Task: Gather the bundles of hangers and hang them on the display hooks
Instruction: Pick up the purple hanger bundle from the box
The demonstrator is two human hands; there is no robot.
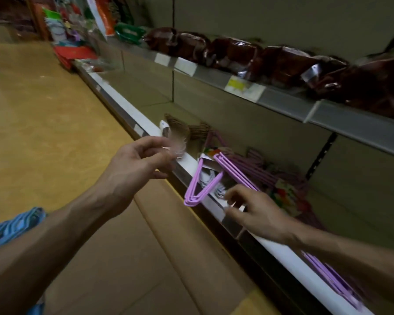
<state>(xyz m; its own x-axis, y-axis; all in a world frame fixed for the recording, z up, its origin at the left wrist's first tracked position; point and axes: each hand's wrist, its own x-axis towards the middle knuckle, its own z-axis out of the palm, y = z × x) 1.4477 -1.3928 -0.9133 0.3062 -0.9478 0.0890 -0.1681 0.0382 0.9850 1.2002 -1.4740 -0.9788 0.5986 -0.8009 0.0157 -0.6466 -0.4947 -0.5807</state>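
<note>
A bundle of purple hangers point(231, 170) juts out past the white edge of the lower shelf point(132, 110), one rounded corner hanging in the air. My right hand point(257, 214) lies over its long side, fingers curled around it, and the bundle comes out again behind my wrist. My left hand point(139, 160) hovers to the left near the shelf edge, fingers apart and holding nothing. More purple hanger bundles point(280, 176) with flowery card labels lie on the shelf behind. A bundle of blue hangers point(11, 226) shows beside my left forearm. No display hooks are visible.
Brown hangers point(182, 129) lie further along the lower shelf. The upper shelf point(282, 100) carries dark brown wrapped packs point(234, 54) and price tags. A yellow-tan floor point(43, 133) runs along the left, with colourful goods point(77, 53) at the aisle's far end.
</note>
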